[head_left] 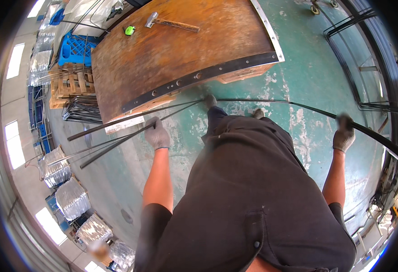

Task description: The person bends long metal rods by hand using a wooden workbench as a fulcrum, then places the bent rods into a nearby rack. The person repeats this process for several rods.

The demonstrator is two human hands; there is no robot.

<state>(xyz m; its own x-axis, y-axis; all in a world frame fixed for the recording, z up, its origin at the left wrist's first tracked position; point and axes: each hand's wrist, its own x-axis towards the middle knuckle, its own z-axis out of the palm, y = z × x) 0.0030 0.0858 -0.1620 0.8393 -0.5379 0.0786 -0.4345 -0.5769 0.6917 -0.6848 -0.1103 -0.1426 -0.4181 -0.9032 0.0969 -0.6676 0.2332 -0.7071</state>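
L hand (157, 134) clamped on dark rods (316, 111), R hand (345, 133) clamped too; rods run L–R, near side of wooden table (199, 54) blocking the way, hammer (176, 24) & tape (129, 31) on top, blue crate (65, 50) far left

Blurred and cropped
We find the right hand (345, 136) blurred at its tips, the brown tabletop (163, 63) cropped above, and a tan shape (99, 250), lower left, unidentifiable.

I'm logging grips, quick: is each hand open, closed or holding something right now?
Left hand: closed, holding a long dark bar.
Right hand: closed, also on long dark bar; fingers blurred.
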